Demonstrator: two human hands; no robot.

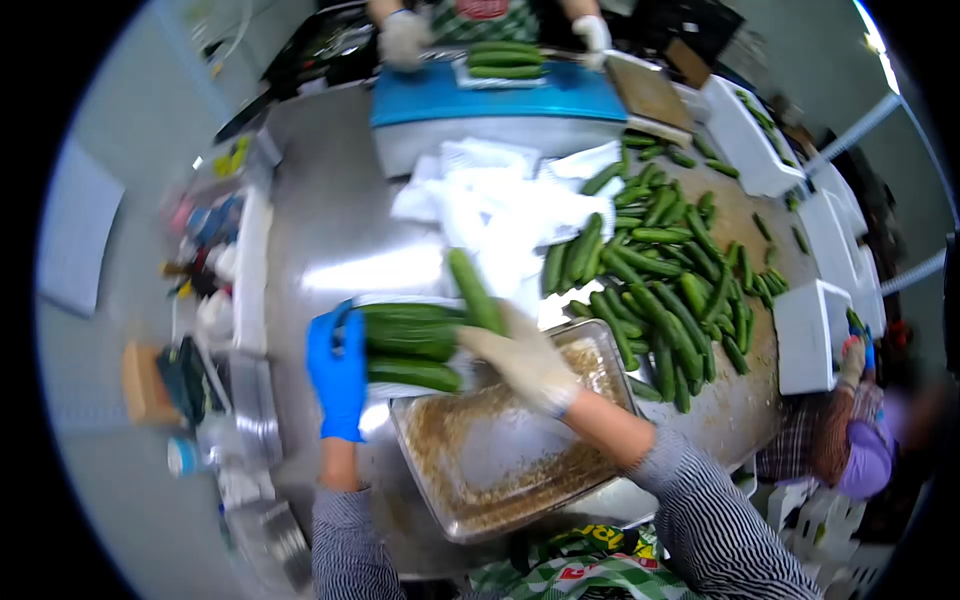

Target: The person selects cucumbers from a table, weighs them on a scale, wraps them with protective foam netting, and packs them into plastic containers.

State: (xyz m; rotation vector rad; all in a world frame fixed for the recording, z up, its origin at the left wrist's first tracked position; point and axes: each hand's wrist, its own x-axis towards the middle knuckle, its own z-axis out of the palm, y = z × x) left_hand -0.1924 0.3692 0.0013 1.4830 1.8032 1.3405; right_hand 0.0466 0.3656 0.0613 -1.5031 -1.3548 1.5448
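My left hand (pixel 338 372), in a blue glove, lies against the left ends of several cucumbers (pixel 410 332) grouped on a white tray (pixel 395 390); its fingers curl at their ends. My right hand (pixel 525 360), in a pale glove, is wrapped round a single cucumber (pixel 474 290) at the right end of that group. The held cucumber points up and away, tilted. Beneath my right forearm lies a stained metal pan (pixel 480 515). To the right of my right hand spreads a large pile of loose cucumbers (pixel 660 300).
White cloths (pixel 490 190) lie beyond my hands, before a blue-topped box (pixel 420 100) bearing a tray of cucumbers (pixel 505 62). Across the table are a person's gloved hands (pixel 404 40). White bins (pixel 815 340) line the right edge, near another person (pixel 865 440). Containers (pixel 240 400) stand left.
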